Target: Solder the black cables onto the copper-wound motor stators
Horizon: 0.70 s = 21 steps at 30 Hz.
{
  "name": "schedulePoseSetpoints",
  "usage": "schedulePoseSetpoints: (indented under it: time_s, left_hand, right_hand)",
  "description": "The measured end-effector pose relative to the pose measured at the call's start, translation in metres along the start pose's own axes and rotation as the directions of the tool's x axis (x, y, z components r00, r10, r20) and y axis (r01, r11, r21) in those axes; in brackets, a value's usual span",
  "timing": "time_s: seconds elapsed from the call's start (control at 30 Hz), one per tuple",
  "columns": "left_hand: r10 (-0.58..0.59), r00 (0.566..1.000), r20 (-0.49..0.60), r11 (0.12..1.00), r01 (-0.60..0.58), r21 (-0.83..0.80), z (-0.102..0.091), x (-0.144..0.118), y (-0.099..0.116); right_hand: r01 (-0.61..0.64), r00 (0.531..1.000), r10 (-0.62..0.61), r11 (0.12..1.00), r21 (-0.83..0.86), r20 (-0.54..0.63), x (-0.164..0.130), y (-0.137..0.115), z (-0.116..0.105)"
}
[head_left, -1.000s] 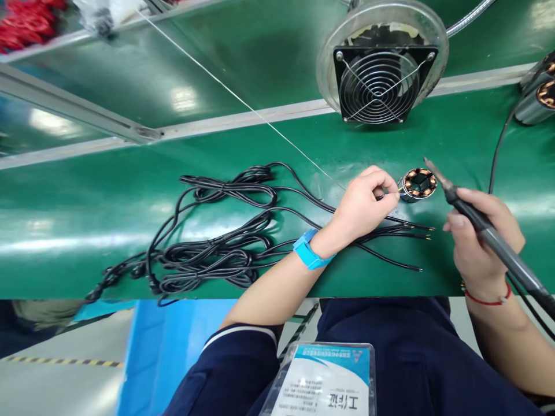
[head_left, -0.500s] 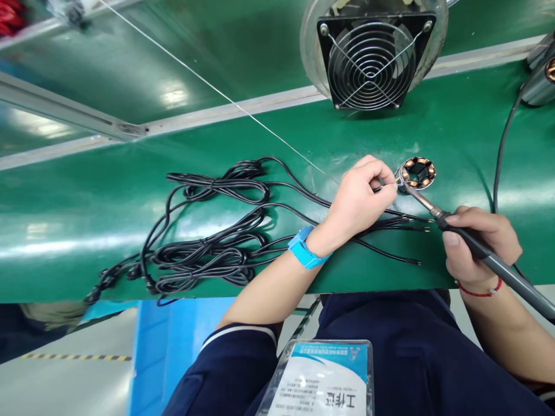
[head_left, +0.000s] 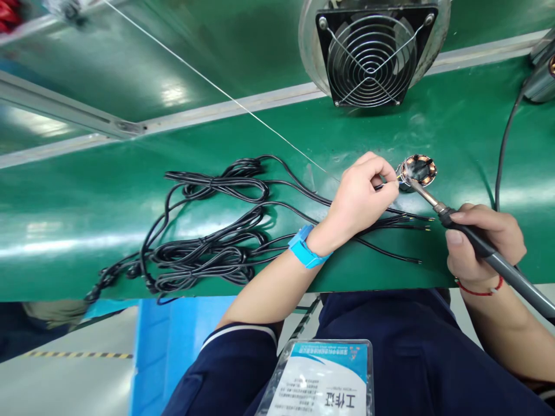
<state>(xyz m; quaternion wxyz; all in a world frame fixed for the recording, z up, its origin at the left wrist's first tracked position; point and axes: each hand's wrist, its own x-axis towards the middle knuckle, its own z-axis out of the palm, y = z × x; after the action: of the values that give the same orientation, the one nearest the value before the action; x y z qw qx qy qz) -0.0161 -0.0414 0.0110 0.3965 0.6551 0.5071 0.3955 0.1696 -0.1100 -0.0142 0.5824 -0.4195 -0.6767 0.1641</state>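
A small round motor stator (head_left: pixel 418 170) with copper coils sits on the green belt (head_left: pixel 130 196). My left hand (head_left: pixel 361 195), with a blue wrist strap, pinches a thin black wire against the stator's left edge. My right hand (head_left: pixel 481 242) grips a soldering iron (head_left: pixel 472 240) whose tip touches the stator where the wire meets it; a wisp of smoke rises there. A thin solder wire (head_left: pixel 217 86) runs in from the upper left toward my left hand.
A tangle of black cables (head_left: pixel 208 242) lies on the belt to the left, with loose stripped ends (head_left: pixel 407 222) under my hands. A black fan (head_left: pixel 370 55) stands behind the stator. More metal parts (head_left: pixel 541 75) sit at the far right. A badge (head_left: pixel 321 381) hangs at my chest.
The soldering iron swung down from above the stator until its tip rests on the joint. My left hand has stayed pinched at the stator's edge. Smoke now rises.
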Motion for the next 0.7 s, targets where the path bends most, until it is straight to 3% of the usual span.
schedulePoseSetpoints:
  time_s: [0.17, 0.33, 0.6, 0.7]
  left_hand:
    - [0.008, 1.000, -0.007, 1.000, -0.008, -0.004, 0.000, 0.001, 0.000]
    - [-0.005, 1.000, -0.008, 1.000, 0.005, -0.014, 0.000, 0.000, 0.001]
    - [0.015, 1.000, -0.003, 1.000, -0.015, 0.017, 0.000, 0.000, 0.002]
    - [0.018, 1.000, -0.004, 1.000, -0.018, 0.026, -0.001, 0.001, 0.002]
  right_hand:
    - [0.017, 0.999, -0.017, 1.000, 0.012, 0.034, 0.002, 0.000, 0.001]
    - [0.035, 0.999, -0.035, 0.997, -0.065, -0.007, 0.012, -0.002, 0.002]
    - [-0.216, 0.954, 0.227, 0.973, -0.076, 0.197, 0.042, -0.013, 0.002]
    - [-0.214, 0.934, 0.255, 0.960, -0.182, 0.249, 0.052, -0.012, 0.005]
